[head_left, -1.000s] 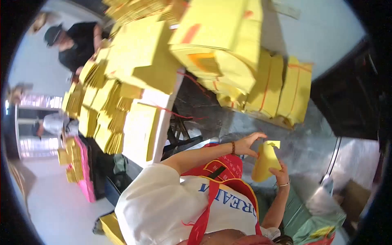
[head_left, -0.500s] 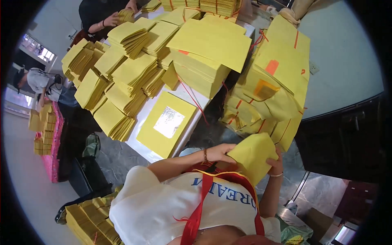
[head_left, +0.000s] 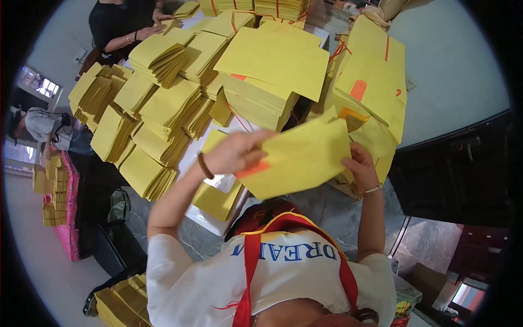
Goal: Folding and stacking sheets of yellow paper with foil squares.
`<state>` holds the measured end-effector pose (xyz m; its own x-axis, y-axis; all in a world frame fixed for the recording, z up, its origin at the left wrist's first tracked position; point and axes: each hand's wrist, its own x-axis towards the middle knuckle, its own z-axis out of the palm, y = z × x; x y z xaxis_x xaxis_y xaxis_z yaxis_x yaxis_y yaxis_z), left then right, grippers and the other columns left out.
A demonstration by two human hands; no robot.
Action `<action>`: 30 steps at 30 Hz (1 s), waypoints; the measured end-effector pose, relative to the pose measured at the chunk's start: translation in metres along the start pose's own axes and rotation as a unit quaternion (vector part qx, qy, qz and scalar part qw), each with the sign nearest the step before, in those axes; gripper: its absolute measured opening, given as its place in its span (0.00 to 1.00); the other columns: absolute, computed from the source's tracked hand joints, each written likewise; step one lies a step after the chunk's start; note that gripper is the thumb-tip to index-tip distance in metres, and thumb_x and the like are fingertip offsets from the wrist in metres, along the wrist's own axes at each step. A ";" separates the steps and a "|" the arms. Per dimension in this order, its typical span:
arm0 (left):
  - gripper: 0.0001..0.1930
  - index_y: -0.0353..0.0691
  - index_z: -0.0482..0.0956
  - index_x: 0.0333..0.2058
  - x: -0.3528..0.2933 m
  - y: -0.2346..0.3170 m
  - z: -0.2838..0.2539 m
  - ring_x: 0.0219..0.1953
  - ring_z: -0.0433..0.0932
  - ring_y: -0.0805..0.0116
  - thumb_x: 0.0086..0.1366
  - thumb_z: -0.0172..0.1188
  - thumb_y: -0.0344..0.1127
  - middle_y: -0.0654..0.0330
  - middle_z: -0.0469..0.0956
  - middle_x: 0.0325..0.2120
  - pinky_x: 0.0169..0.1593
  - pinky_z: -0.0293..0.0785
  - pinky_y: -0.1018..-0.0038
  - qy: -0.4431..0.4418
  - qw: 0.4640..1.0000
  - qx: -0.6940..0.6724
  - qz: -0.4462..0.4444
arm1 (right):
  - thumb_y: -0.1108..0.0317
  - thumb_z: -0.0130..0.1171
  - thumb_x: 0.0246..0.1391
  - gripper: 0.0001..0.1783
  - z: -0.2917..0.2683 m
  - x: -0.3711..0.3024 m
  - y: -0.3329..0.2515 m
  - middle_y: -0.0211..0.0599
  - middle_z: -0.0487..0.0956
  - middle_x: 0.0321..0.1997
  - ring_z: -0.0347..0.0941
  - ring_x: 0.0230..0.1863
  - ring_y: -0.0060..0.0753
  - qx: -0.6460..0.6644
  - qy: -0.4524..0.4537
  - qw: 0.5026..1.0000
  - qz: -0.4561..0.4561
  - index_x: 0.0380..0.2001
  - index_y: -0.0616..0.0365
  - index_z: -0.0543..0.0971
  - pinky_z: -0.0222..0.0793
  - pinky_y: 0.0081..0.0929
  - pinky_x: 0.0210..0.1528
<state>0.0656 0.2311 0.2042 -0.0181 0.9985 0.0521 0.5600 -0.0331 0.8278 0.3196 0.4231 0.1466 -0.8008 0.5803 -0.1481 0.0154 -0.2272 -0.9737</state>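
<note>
In front of my chest, a wide yellow paper sheet (head_left: 305, 158), or a thin stack of them, is held up at a slant. My left hand (head_left: 239, 152), somewhat blurred, closes on its left end beside an orange patch. Its right edge is pinched between the thumb and fingers of my right hand (head_left: 362, 168). Behind it on the table lies a flat yellow sheet (head_left: 218, 203) with a shiny silvery square on top, now partly covered by my left hand and forearm. Whether the held paper is one layer or several is hard to make out.
Many folded yellow paper bundles (head_left: 147, 171) cover the white table's left side. A tall yellow paper stack (head_left: 261, 101) stands at its middle, and tied yellow packs (head_left: 376, 71) rise at the right. A co-worker (head_left: 122, 27) handles paper across the table; another person (head_left: 46, 128) stands far left.
Both hands have risen and moved forward from my lap. The yellow paper, bent over before, is now spread flatter between them, and its orange patch shows.
</note>
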 end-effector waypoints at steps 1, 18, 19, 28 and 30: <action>0.23 0.41 0.64 0.47 0.011 0.010 -0.021 0.23 0.72 0.62 0.50 0.55 0.28 0.54 0.73 0.22 0.28 0.68 0.71 -0.015 0.999 0.030 0.004 | 0.78 0.54 0.42 0.18 0.003 0.010 -0.004 0.32 0.73 0.40 0.67 0.42 0.23 0.003 -0.002 1.000 -0.004 0.41 0.61 0.69 0.62 0.21 0.46; 0.28 0.56 0.61 0.51 0.196 -0.027 -0.138 0.45 0.68 0.62 0.49 0.57 0.39 0.61 0.71 0.42 0.44 0.60 0.62 0.082 0.756 0.649 0.031 | 0.77 0.54 0.45 0.27 0.056 0.138 -0.037 0.25 0.69 0.20 0.61 0.20 0.12 0.020 0.109 0.983 -0.145 0.49 0.61 0.59 0.55 0.11 0.23; 0.28 0.56 0.61 0.51 0.193 -0.029 -0.133 0.45 0.68 0.62 0.49 0.57 0.39 0.61 0.71 0.42 0.44 0.60 0.62 0.079 0.758 0.647 0.030 | 0.77 0.54 0.44 0.27 0.057 0.140 -0.036 0.25 0.70 0.20 0.61 0.20 0.12 0.016 0.127 0.977 -0.171 0.50 0.60 0.59 0.55 0.11 0.23; 0.35 0.51 0.58 0.54 0.126 -0.051 -0.089 0.51 0.62 0.57 0.50 0.53 0.59 0.55 0.65 0.48 0.48 0.60 0.59 -0.004 0.924 0.374 0.076 | 0.61 0.50 0.51 0.28 0.058 0.146 -0.033 0.29 0.71 0.39 0.65 0.34 0.15 0.052 0.175 0.974 -0.131 0.54 0.54 0.57 0.58 0.14 0.25; 0.34 0.50 0.59 0.53 0.124 -0.054 -0.094 0.50 0.62 0.57 0.50 0.54 0.58 0.55 0.66 0.47 0.48 0.61 0.61 -0.003 0.931 0.358 0.067 | 0.61 0.49 0.51 0.27 0.064 0.137 -0.023 0.29 0.71 0.40 0.66 0.35 0.16 0.057 0.193 0.972 -0.124 0.54 0.54 0.57 0.59 0.15 0.27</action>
<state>-0.0446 0.3527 0.2179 0.0956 0.9878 0.1227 0.9656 -0.1220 0.2296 0.1711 0.4585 0.1600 -0.4876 0.8730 0.0138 -0.2340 -0.1154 -0.9654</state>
